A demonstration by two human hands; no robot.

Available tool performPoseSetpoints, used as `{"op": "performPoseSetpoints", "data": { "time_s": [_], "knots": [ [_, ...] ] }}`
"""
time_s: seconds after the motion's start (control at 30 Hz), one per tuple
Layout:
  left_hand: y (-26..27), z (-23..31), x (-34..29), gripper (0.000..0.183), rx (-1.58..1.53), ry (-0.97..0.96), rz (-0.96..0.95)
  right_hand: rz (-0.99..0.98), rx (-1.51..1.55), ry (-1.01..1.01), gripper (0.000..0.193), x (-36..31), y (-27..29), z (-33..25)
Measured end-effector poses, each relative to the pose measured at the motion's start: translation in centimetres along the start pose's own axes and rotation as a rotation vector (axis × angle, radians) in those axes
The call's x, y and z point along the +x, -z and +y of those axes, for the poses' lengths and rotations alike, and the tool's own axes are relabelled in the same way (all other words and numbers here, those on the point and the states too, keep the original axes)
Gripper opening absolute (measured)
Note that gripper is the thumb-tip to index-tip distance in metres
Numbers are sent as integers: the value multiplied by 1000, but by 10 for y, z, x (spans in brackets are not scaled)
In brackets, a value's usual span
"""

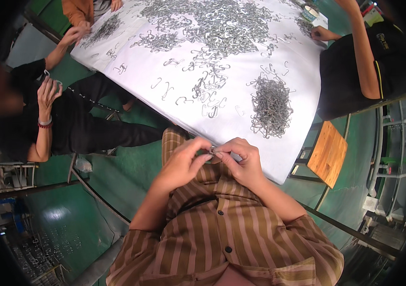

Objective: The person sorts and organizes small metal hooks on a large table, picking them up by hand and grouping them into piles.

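My left hand (187,161) and my right hand (241,158) meet at the near edge of the white-covered table (184,125). Between their fingertips is a small silvery metal hook (213,149), largely covered by the fingers. Thumbs and forefingers of both hands pinch it. Just beyond my hands, loose S-shaped metal hooks (211,98) lie scattered on the cloth. A dense heap of darker metal pieces (272,107) is to the right of them.
A large pile of metal hooks (226,24) covers the far middle. People sit on both sides, one hand (49,97) on the left raised, another person's hand (322,33) at the right edge. A wooden stool (327,155) stands right; a patterned cup (310,13) stands far right.
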State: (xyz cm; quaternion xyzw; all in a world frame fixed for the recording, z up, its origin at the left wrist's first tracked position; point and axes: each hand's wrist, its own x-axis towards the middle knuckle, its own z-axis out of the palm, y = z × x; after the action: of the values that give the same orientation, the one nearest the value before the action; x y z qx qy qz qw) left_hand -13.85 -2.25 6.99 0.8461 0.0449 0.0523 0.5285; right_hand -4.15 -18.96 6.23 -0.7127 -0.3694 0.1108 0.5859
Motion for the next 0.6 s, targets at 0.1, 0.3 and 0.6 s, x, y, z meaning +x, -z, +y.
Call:
{"op": "performPoseSetpoints", "data": {
  "time_s": [0.1,0.3,0.6],
  "knots": [
    [2,-10,21,18,-51,-14,96,-42,-75,8,7,-3,7,-1],
    [-29,-29,71,22,259,-337,101,-31,-105,50,7,-13,9,3],
    [-56,-60,137,22,699,-443,136,-80,-74,136,9,-16,13,-2]
  ]
}}
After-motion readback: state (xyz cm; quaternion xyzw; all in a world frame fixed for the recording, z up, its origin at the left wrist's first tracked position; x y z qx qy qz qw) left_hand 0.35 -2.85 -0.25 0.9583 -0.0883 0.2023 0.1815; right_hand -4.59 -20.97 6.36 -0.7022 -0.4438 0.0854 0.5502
